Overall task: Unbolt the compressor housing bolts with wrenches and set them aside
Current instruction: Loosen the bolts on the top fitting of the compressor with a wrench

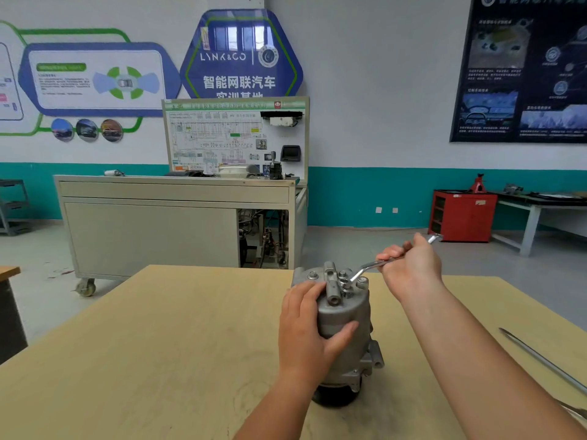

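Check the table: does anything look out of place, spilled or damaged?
Nothing stands out. The compressor stands upright on the table; the left hand grips its side, and the right hand holds the wrench, its head on the compressor's top. No spill or damage shows. A long bar lies near the right edge.

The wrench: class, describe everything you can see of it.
The wrench is shiny silver metal with a bent neck. Its lower end sits on a bolt on top of the compressor; the shaft slants up to the right. The right hand grips its handle, and the far tip pokes out beyond the fist.
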